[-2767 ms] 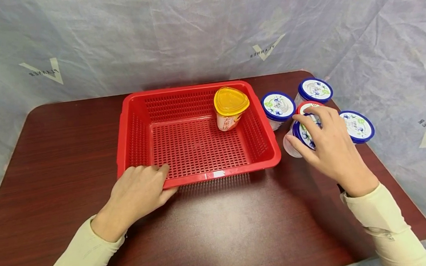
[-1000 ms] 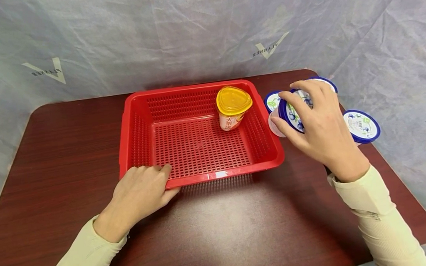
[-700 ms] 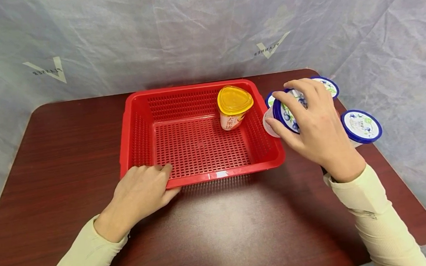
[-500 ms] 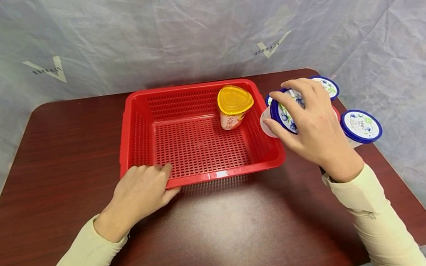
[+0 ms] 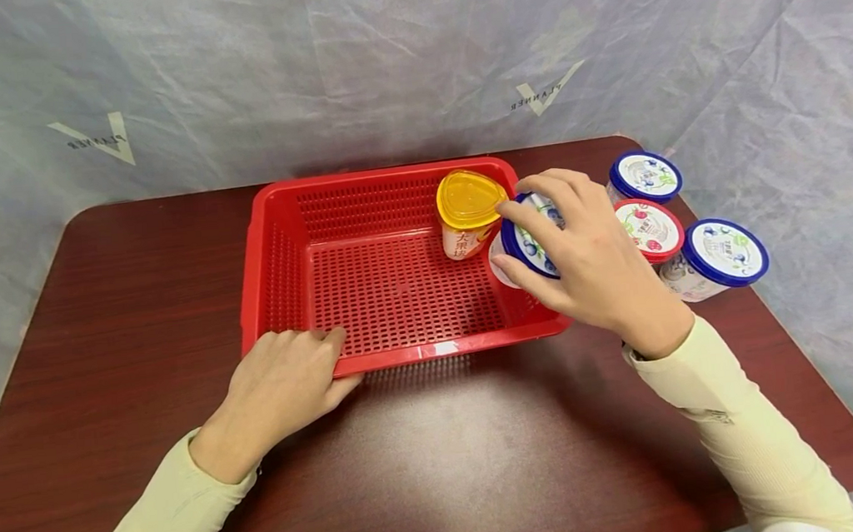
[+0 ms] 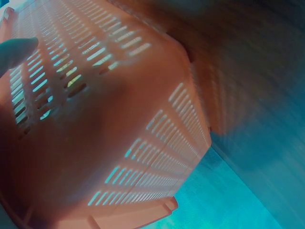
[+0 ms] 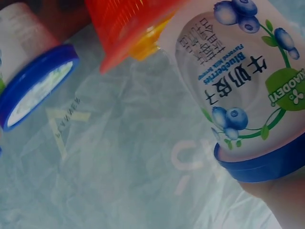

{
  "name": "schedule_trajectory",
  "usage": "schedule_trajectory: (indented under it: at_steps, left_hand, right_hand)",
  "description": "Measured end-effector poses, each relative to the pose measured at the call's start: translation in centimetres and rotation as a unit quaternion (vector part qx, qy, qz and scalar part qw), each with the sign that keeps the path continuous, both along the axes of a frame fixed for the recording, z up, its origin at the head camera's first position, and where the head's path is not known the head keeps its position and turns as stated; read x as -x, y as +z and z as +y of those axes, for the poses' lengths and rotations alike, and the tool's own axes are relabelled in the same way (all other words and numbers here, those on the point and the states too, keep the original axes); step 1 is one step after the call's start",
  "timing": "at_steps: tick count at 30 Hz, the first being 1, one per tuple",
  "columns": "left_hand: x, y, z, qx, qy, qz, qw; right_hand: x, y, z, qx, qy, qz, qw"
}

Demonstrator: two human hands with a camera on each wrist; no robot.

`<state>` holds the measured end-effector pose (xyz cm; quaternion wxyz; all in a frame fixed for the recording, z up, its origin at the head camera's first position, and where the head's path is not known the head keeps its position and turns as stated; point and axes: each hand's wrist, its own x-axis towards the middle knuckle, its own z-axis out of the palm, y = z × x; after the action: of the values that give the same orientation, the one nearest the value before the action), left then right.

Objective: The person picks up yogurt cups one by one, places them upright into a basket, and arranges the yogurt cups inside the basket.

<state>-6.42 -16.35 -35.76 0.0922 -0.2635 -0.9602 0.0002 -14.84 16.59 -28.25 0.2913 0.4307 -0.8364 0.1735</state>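
- R grip: spread wide round blue cup, up by red bskt's R end
- L grip: pinched on bskt's near edge
- In bskt: 1 yellow cup
- On surface, R: red cup, 2 more blue cups

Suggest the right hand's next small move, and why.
I'd probably have the right hand ease the held cup a little left and toward the person before lowering it: in the head view it overlaps the basket's right side, close by the yellow-lidded cup, while bare floor shows nearer the person. The left hand grips the basket, which should help steady it.
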Motion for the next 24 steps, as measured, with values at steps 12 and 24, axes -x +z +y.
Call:
schedule_trajectory:
  at_steps: [12, 24]
  left_hand:
    - [0.0, 0.0, 0.0, 0.002, 0.0, 0.004, 1.0]
    - [0.0, -0.1, 0.0, 0.001, 0.002, 0.008, 1.0]
  right_hand:
    - [1.4, -2.3, -1.1, -0.023, 0.032, -0.021, 0.999]
    - [3.2, -4.4, -1.4, -0.05, 0.051, -0.048, 0.9963]
